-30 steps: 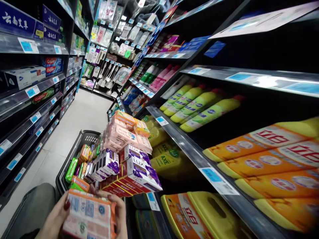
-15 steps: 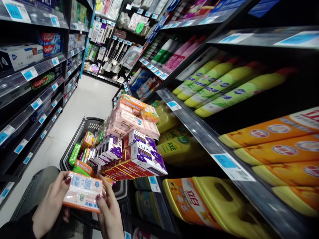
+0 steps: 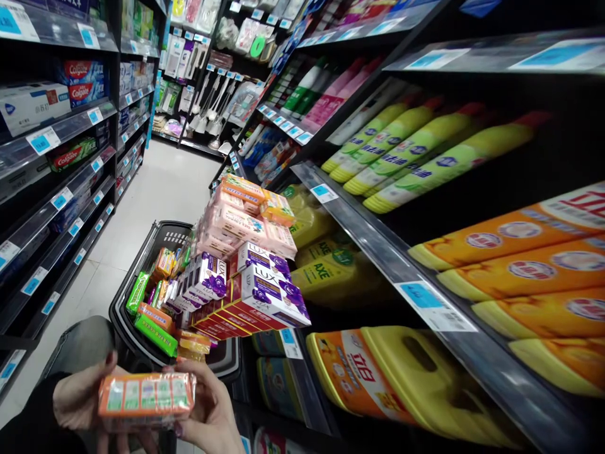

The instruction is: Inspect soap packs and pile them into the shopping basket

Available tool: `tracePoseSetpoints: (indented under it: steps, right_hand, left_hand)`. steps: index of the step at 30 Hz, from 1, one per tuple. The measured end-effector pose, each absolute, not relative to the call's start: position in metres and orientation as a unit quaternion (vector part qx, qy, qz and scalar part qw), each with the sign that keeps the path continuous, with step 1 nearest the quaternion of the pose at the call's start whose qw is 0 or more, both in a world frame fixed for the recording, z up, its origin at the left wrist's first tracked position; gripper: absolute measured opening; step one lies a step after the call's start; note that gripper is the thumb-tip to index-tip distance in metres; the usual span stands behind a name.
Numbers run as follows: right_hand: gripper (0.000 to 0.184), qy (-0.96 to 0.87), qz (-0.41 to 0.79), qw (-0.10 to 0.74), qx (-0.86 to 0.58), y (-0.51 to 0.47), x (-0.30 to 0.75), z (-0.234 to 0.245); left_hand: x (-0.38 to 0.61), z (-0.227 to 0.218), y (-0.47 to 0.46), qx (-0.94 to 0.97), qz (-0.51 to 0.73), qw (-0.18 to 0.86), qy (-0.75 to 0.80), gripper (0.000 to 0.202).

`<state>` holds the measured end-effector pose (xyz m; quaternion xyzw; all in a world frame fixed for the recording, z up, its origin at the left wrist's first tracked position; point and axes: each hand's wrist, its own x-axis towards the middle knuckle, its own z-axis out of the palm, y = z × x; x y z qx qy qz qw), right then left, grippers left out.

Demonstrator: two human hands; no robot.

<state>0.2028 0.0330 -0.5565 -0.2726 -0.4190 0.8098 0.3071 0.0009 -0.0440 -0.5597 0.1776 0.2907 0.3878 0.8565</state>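
Both hands hold an orange multipack of soap bars [image 3: 146, 393] low at the bottom left, its long edge turned toward me. My left hand [image 3: 78, 400] grips its left end, fingers curled behind it. My right hand [image 3: 210, 413] clasps the right end with the thumb on top. Just beyond stands a black shopping basket [image 3: 163, 236] on the floor, filled with green, orange and purple soap packs. Stacks of purple LUX boxes [image 3: 265, 296] and pink soap packs [image 3: 241, 224] rise from its right side.
Shelves at right carry yellow-green bottles [image 3: 411, 157], orange detergent bottles [image 3: 520, 265] and yellow jugs [image 3: 378, 372], with blue price tags on the rails. Toothpaste boxes [image 3: 78, 79] fill the left shelves. A pale floor aisle [image 3: 155, 189] runs ahead between them. My knee [image 3: 80, 343] shows at left.
The soap multipack has been tipped from its printed face to its narrow edge and lowered slightly. The view has shifted a little downward and left.
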Motion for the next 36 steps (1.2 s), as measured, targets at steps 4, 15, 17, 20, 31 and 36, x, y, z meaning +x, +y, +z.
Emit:
tracePoseSetpoints:
  steps: [4,15,17,20,31,36]
  right_hand:
    - [0.042,-0.539,0.747,0.319,-0.223,0.042,0.201,-0.552]
    - [0.061,-0.423,0.775,0.360,-0.302,0.025,0.193,-0.578]
    - [0.058,-0.437,0.760,0.361,-0.317,0.025,0.194,-0.584]
    - [0.053,-0.424,0.758,0.365,-0.334,0.026,0.192,-0.582]
    - [0.032,-0.358,0.718,0.417,-0.427,0.023,0.184,-0.567]
    - [0.039,-0.357,0.699,0.431,-0.444,0.023,0.189,-0.571]
  left_hand:
    - [0.000,-0.564,-0.042,0.233,0.370,0.862,0.257,0.092]
    - [0.025,-0.560,-0.043,0.327,0.437,0.622,0.561,0.079]
    - [0.028,-0.556,-0.044,0.331,0.423,0.612,0.580,0.075]
    - [0.027,-0.555,-0.043,0.319,0.443,0.616,0.568,0.074]
    - [0.010,-0.561,-0.035,0.240,0.516,0.653,0.500,0.067]
    - [0.012,-0.573,-0.030,0.197,0.544,0.669,0.466,0.068]
